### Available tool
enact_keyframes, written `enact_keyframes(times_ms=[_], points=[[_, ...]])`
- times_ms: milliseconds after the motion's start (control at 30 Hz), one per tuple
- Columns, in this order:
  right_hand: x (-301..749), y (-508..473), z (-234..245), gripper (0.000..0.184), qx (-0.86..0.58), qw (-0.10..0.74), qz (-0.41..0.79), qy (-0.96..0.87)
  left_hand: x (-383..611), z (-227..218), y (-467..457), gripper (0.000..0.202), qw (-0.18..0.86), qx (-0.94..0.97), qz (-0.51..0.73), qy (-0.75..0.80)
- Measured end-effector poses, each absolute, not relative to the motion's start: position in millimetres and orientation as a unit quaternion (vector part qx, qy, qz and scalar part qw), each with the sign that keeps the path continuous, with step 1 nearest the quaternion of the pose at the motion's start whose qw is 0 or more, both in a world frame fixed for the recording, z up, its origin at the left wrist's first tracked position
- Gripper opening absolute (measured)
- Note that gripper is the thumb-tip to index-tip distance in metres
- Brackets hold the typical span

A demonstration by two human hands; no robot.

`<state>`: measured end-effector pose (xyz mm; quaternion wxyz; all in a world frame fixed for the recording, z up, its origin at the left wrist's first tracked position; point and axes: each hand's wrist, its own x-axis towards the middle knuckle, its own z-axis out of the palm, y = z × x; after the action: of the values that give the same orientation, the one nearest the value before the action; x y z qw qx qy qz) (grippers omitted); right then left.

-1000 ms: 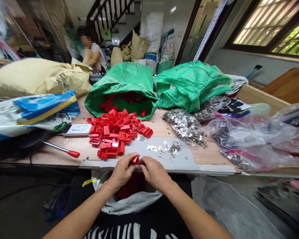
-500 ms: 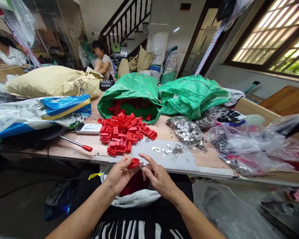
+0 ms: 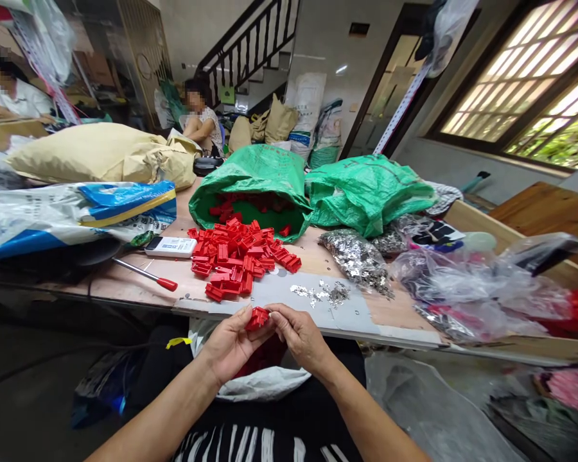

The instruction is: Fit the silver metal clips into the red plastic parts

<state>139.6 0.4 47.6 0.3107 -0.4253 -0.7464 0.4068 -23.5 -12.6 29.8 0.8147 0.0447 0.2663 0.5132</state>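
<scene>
red clip (image 3: 259, 317) sits pinched between my hands just off the table edge (image 3: 318, 324). left hand (image 3: 228, 343) cups it, fingers curled shut on it; right hand (image 3: 301, 337) nips its end. it looks light, stiff, small: i'd grip its sides. open room lies right, by the metal bits (image 3: 322, 293).

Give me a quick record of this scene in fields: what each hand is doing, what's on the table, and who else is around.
left hand: holds a red plastic piece
right hand: fingertips on the same piece
pile in front: red plastic pieces spilling from a green sack
metal parts: small silver bits on the grey board
left of pile: white remote, red-handled tool
others: seated person at the back
</scene>
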Motion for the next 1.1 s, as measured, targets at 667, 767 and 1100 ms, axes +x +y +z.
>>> enact_keyframes(times_ms=[667,767,1100], points=[[135,6,32,0.036,-0.423,0.356,0.488,-0.676,-15,32,-12,0.023,0.798,-0.004,0.526,0.294],[135,3,32,0.029,-0.439,0.325,0.466,-0.696,-15,26,-13,0.019,0.8,0.002,0.514,0.311],[140,-13,18,0.029,-0.489,0.241,0.327,-0.772,-20,-1,-29,0.012,0.785,0.128,0.469,0.384]])
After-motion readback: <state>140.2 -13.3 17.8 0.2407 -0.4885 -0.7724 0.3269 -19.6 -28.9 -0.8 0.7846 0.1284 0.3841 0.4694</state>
